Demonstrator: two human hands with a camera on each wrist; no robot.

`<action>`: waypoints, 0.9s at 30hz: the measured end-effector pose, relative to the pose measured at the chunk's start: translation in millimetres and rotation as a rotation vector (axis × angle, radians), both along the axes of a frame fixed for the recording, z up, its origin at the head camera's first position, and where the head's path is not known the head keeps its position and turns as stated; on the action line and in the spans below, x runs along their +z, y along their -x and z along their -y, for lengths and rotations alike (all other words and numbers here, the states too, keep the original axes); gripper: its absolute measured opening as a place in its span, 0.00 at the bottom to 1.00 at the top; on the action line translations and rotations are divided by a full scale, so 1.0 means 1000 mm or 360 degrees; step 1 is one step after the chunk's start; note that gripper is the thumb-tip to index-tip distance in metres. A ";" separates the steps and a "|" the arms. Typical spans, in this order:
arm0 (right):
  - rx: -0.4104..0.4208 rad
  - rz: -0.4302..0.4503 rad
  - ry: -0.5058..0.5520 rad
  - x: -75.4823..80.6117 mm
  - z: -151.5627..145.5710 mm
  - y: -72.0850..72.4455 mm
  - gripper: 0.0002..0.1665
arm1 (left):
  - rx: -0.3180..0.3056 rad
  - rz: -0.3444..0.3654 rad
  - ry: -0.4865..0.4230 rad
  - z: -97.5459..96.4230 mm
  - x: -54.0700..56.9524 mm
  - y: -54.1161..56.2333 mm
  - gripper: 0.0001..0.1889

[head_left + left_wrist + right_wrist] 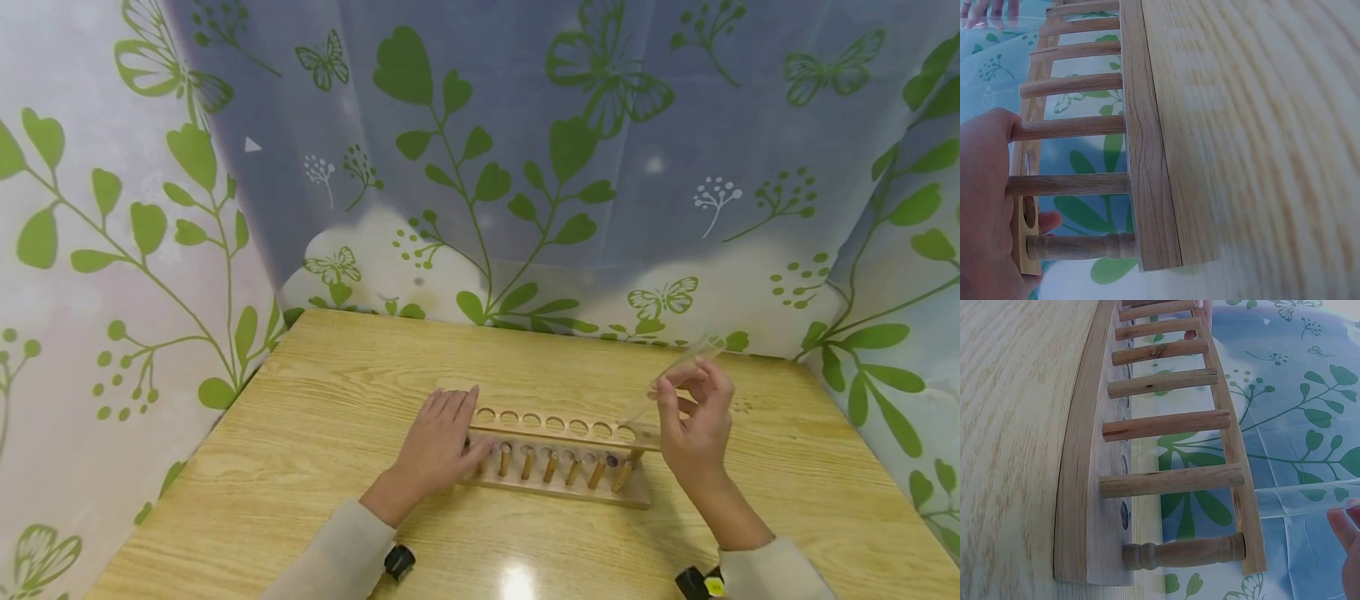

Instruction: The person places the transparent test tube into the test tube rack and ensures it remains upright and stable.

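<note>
A wooden test tube rack (577, 493) stands on the table, with a row of round holes in its top rail (1238, 450) and upright pegs along the front. My left hand (438, 437) grips the rack's left end, fingers over the top rail and thumb at the front. In the left wrist view that hand (982, 187) wraps the rail's end. Between thumb and fingers, my right hand (701, 417) pinches a clear glass test tube (675, 367), tilted. Its lower end is right at the rail's rightmost hole; the right wrist view shows the tube (1304, 499) meeting the rail.
The light wood-grain table (360, 358) extends around the rack on all sides. Behind it hangs a blue fabric backdrop (517, 250) with green leaves and butterflies, and patterned fabric also lines both sides. Small black devices (400, 562) sit at both wrists.
</note>
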State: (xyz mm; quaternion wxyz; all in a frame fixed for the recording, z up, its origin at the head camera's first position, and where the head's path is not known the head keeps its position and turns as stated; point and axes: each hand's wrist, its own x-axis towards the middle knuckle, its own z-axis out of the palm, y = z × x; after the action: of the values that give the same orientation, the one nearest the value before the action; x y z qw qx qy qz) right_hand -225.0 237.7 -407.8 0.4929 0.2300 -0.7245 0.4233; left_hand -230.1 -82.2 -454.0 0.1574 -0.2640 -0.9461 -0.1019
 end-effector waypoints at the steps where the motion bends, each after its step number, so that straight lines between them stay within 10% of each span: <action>1: 0.0001 -0.0001 0.0000 0.000 0.000 0.000 0.23 | 0.0000 0.0002 0.0001 0.000 0.000 0.000 0.38; 27: 0.0005 -0.0023 -0.0055 -0.001 0.004 -0.003 0.24 | 0.0000 0.0038 -0.0008 0.000 0.001 -0.001 0.38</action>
State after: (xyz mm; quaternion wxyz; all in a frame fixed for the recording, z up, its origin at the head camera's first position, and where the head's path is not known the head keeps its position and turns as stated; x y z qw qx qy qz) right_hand -222.2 234.0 -408.4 0.4933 0.2425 -0.7279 0.4099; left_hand -229.2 -81.8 -452.7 0.1468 -0.2623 -0.9477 -0.1076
